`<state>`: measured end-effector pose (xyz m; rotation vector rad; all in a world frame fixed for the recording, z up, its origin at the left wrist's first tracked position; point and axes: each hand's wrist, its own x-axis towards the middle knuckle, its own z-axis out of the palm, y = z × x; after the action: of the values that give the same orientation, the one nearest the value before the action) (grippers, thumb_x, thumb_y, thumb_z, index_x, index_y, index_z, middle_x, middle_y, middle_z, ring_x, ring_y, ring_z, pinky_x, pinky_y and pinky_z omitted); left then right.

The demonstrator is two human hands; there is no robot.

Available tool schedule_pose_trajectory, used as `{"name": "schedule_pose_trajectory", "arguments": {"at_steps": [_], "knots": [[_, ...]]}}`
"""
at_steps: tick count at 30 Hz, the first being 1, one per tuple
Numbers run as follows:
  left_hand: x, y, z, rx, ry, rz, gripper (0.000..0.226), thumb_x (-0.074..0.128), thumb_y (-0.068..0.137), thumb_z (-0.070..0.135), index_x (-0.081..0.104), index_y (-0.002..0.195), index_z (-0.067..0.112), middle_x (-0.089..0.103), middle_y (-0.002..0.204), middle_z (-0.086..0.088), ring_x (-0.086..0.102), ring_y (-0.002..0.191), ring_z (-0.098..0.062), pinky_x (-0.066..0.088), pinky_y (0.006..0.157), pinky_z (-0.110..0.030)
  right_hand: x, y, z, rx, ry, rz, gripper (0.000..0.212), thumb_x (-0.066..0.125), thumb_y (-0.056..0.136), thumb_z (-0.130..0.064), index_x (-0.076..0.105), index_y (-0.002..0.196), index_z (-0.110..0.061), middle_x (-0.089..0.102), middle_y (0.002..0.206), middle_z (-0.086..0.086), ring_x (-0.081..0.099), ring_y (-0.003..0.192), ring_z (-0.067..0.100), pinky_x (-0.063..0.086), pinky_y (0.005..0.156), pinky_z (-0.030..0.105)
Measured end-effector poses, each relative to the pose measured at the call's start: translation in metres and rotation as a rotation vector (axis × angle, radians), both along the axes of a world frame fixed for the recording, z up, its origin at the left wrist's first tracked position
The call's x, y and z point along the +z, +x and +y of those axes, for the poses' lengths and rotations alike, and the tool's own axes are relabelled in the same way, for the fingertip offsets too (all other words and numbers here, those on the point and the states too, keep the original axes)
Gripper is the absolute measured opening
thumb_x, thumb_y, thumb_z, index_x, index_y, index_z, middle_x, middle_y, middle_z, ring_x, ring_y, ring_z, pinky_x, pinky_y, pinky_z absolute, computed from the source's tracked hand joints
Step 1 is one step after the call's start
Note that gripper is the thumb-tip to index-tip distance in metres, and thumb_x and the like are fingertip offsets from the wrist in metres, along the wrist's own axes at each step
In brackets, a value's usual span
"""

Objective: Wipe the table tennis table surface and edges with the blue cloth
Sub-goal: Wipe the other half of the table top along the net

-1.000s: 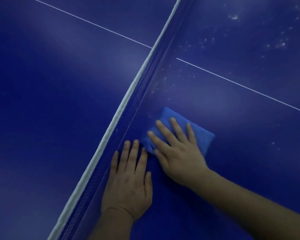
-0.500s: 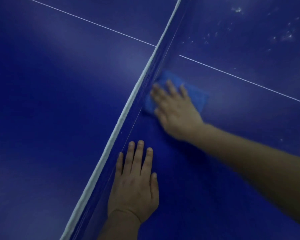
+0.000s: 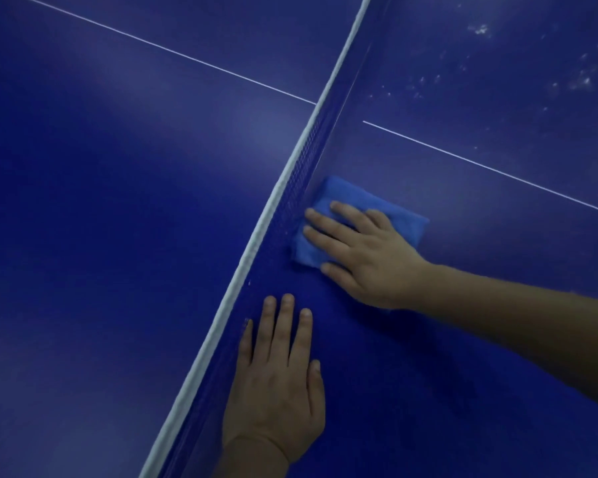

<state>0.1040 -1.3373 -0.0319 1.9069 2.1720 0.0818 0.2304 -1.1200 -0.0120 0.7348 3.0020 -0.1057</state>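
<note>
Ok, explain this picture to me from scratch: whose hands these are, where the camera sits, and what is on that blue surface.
There is no machine here, just a person's two bare hands. The single camera is worn on the person's head, looking forward and down, so you see the arms reaching away from the viewer.

The big dark blue surface is a table tennis table. The white-edged strip running diagonally across it is the net, and the thin white line is painted on the table.

The right hand lies flat, fingers straight, pressing a folded blue cloth onto the table right beside the net. The left hand rests flat on the table nearer the viewer, holding nothing.

Pale specks show on the far right part of the table.
</note>
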Motion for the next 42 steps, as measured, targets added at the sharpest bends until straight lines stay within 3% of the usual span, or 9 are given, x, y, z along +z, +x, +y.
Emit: {"name": "schedule_pose_trajectory", "arguments": {"at_steps": [6,11,16,20,24,28,35,38,42], "knots": [[0.0,-0.001,0.0,-0.006,-0.017,0.044,0.061,0.033,0.097,0.038,0.031,0.153,0.013,0.024,0.165,-0.01,0.017,0.153,-0.029,0.012,0.119,-0.051,-0.001,-0.068,0.078,0.024,0.067,-0.255,0.089,-0.011,0.094,-0.057,0.056,0.139,-0.018,0.053,0.145,0.006,0.032,0.143,0.031,0.006,0.12,0.049],[0.001,-0.001,0.0,0.001,-0.029,0.031,0.06,0.007,0.105,0.041,0.028,0.154,0.013,0.022,0.166,-0.01,0.014,0.154,-0.029,0.009,0.12,-0.051,0.001,-0.06,0.126,-0.459,-0.058,-0.082,0.06,0.02,0.104,-0.046,0.045,0.146,-0.012,0.029,0.162,0.007,0.012,0.153,0.034,0.007,0.12,0.06],[0.003,-0.002,0.001,0.003,0.001,0.028,0.064,0.036,0.094,0.038,0.032,0.152,0.012,0.028,0.163,-0.013,0.018,0.153,-0.03,0.009,0.121,-0.05,-0.006,-0.058,-0.005,0.163,0.019,0.121,0.04,0.045,0.099,-0.038,0.07,0.109,-0.009,0.068,0.115,0.011,0.052,0.125,0.037,0.027,0.112,0.066],[0.003,-0.001,0.001,-0.006,-0.007,0.037,0.066,0.037,0.093,0.037,0.031,0.153,0.011,0.028,0.163,-0.013,0.018,0.153,-0.029,0.009,0.121,-0.05,-0.007,-0.071,-0.012,0.403,-0.042,-0.273,0.072,-0.005,0.1,-0.051,0.053,0.139,-0.033,0.054,0.144,-0.009,0.037,0.141,0.024,0.001,0.12,0.05],[0.003,0.0,-0.001,-0.005,-0.008,0.031,0.056,0.017,0.104,0.038,0.032,0.152,0.012,0.025,0.164,-0.011,0.017,0.153,-0.029,0.008,0.121,-0.05,-0.008,-0.071,0.093,-0.014,0.074,-0.162,0.067,0.01,0.1,-0.043,0.064,0.128,-0.013,0.059,0.137,0.014,0.046,0.133,0.04,0.027,0.113,0.056],[0.002,0.0,-0.001,0.002,-0.008,0.034,0.056,0.017,0.104,0.038,0.031,0.152,0.013,0.024,0.165,-0.011,0.017,0.153,-0.029,0.007,0.121,-0.048,-0.002,-0.044,0.136,-0.76,-0.042,-0.021,0.056,0.021,0.107,-0.04,0.021,0.159,-0.021,0.012,0.168,-0.001,0.006,0.154,0.032,0.006,0.121,0.058],[-0.002,0.0,-0.001,-0.007,-0.01,0.045,0.065,0.037,0.093,0.04,0.028,0.152,0.013,0.027,0.163,-0.011,0.018,0.153,-0.029,0.01,0.119,-0.05,-0.011,-0.077,0.021,-0.034,-0.042,-0.091,0.066,0.013,0.097,-0.043,0.05,0.146,-0.019,0.047,0.152,0.004,0.031,0.145,0.032,0.005,0.119,0.055],[-0.001,0.0,-0.002,-0.003,0.0,0.028,0.065,0.037,0.094,0.04,0.027,0.153,0.014,0.025,0.164,-0.01,0.016,0.153,-0.029,0.007,0.121,-0.048,-0.012,-0.047,0.066,-0.285,-0.02,-0.005,0.067,0.016,0.097,-0.042,0.051,0.144,-0.011,0.045,0.154,0.012,0.033,0.145,0.041,0.018,0.116,0.062],[0.0,0.001,-0.002,-0.009,0.008,0.01,0.065,0.037,0.095,0.039,0.026,0.153,0.013,0.024,0.165,-0.011,0.015,0.154,-0.029,0.013,0.119,-0.051,-0.005,0.025,0.126,-0.968,-0.061,0.025,0.058,0.019,0.105,-0.041,0.019,0.16,-0.023,0.01,0.168,-0.003,0.006,0.154,0.031,0.004,0.122,0.056]]}}
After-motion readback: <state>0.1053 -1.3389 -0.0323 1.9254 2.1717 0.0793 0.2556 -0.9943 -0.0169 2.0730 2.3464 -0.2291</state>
